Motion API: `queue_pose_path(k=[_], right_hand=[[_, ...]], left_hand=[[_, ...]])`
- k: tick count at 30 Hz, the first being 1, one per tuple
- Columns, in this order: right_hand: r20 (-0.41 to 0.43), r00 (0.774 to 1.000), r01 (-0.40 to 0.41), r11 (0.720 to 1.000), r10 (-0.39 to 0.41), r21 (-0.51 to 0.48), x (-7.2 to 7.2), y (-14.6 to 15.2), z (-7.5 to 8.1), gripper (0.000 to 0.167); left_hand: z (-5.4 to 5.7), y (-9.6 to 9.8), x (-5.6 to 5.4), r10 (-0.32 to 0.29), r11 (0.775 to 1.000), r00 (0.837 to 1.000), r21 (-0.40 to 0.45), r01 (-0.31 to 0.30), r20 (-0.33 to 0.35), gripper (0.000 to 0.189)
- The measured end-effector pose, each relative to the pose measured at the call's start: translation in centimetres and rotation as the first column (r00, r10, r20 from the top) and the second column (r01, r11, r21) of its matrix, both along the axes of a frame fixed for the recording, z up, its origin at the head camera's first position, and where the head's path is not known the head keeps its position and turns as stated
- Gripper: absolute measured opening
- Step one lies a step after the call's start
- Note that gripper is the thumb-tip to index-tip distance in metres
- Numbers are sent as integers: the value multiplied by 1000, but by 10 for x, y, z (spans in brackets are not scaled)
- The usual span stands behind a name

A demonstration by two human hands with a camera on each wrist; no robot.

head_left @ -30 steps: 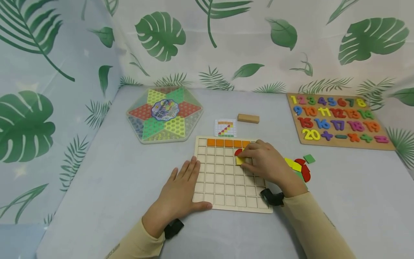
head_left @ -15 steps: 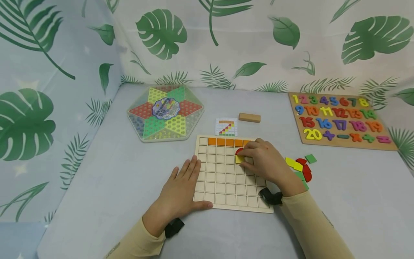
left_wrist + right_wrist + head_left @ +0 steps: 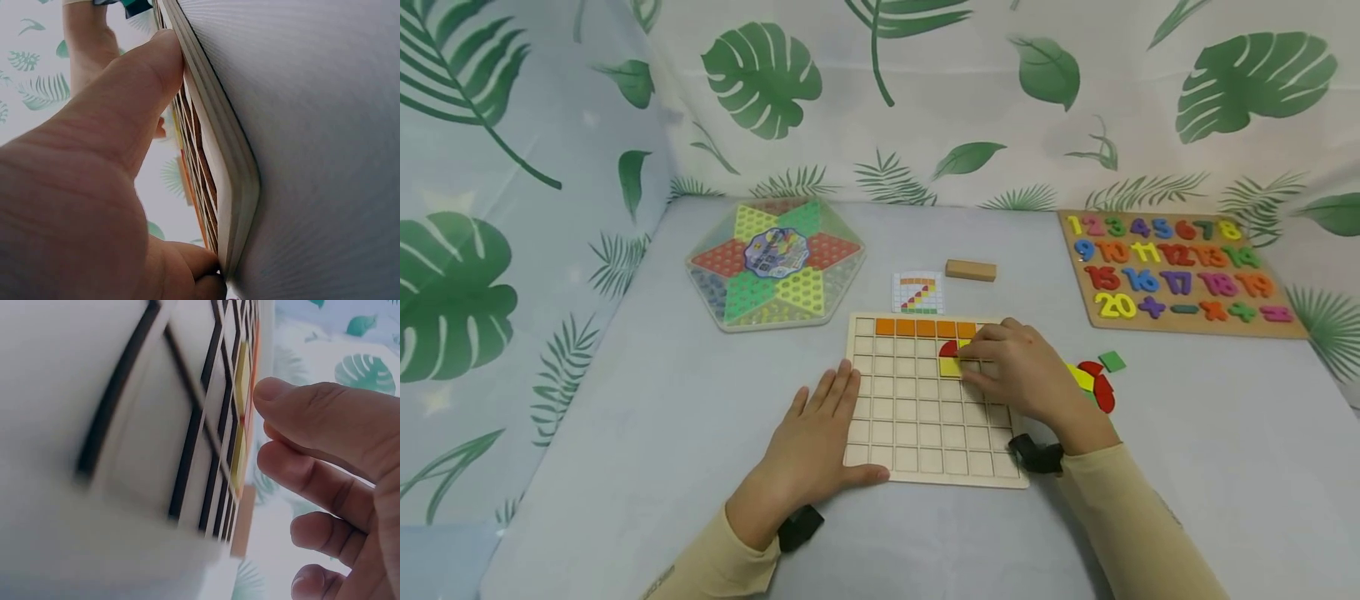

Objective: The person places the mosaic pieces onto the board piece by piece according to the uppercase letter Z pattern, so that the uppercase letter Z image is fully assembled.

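Observation:
A wooden grid board (image 3: 917,434) lies on the table. Orange square tiles (image 3: 906,327) fill part of its far row. Below them sit a red quarter-round tile (image 3: 949,348) and a yellow square tile (image 3: 950,367), with another yellow piece partly hidden by my right hand (image 3: 1022,371). That hand hovers over the board's right side, fingers bent loosely; the right wrist view shows nothing between thumb and fingertips. My left hand (image 3: 812,442) lies flat along the board's left edge, its thumb (image 3: 147,69) against the near corner and fingers spread.
A pattern card (image 3: 917,292) and a wooden block (image 3: 971,270) lie behind the board. Loose red, yellow and green tiles (image 3: 1103,393) are at the right. A hexagonal Chinese checkers set (image 3: 831,225) stands back left, a number puzzle board (image 3: 1086,287) back right.
My right hand has drawn slightly right, off the red and yellow tiles, showing more of them. The left hand has stayed in place. The head view has shifted a little.

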State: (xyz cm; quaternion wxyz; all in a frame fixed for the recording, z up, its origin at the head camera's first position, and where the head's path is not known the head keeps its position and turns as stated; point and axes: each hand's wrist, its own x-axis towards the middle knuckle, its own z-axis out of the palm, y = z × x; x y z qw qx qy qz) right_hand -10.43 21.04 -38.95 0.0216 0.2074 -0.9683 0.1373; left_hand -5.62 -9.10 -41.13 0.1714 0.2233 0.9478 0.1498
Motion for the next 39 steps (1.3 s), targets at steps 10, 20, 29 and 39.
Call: queue_pose_path(k=[10, 20, 29, 39], right_hand=[[46, 983, 175, 984, -176, 20, 12, 44, 8, 28], [49, 960, 276, 961, -276, -2, 24, 90, 7, 28], [114, 935, 332, 942, -336, 52, 27, 114, 2, 32], [159, 910, 374, 923, -384, 87, 29, 129, 0, 33]], left_hand=[[0, 1, 0, 6, 1000, 1000, 2, -6, -10, 124], [1, 1, 0, 1, 1000, 1000, -4, -1, -16, 124], [1, 2, 0, 0, 1000, 1000, -3, 0, -9, 124], [2, 1, 1, 5, 1000, 1000, 15, -5, -3, 124]])
